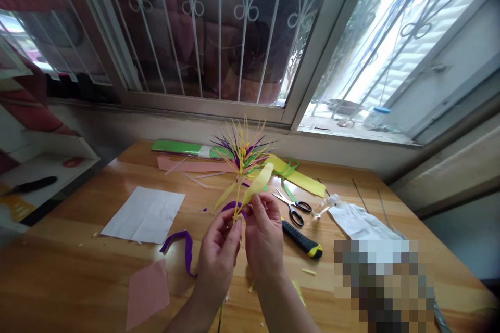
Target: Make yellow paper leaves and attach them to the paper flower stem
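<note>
Above a wooden table I hold a paper flower with thin yellow, purple and pink fringe spikes at its top. My left hand pinches the stem just under the flower. My right hand pinches a yellow paper petal against the stem. A purple paper strip hangs from the stem and curls down onto the table to the left of my left hand.
On the table lie a white sheet, a pink paper piece, scissors, a black and yellow utility knife, green, pink and yellow paper, and a white cloth. A barred window runs behind.
</note>
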{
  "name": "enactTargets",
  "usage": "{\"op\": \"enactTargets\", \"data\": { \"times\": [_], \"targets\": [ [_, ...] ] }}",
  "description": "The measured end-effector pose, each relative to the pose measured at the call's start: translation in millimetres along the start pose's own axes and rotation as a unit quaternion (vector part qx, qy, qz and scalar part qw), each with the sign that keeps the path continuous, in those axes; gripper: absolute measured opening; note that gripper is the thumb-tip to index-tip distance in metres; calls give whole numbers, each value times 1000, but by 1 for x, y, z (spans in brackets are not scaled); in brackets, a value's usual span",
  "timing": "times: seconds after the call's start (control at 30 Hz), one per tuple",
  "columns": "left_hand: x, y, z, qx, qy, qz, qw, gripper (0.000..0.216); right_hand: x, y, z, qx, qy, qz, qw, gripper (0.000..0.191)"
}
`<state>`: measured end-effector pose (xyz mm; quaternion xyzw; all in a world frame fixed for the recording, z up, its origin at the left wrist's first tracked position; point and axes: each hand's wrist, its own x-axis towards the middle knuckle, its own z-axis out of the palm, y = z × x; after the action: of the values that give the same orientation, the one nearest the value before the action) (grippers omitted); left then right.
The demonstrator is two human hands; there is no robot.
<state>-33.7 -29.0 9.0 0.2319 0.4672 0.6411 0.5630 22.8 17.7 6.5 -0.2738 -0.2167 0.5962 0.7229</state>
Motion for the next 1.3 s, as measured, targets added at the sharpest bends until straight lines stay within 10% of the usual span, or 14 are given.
{"op": "enactTargets", "data": {
  "times": [0.53,1.3],
  "targets": [
    [1,-11,-7,27,-38,16,999,37,-2,7,-23,-163,-86,-130,974,8],
    [-1,-8,-11,92,8,34,995,47,-11,8,-24,-173,-94,-122,973,9]
  ]
}}
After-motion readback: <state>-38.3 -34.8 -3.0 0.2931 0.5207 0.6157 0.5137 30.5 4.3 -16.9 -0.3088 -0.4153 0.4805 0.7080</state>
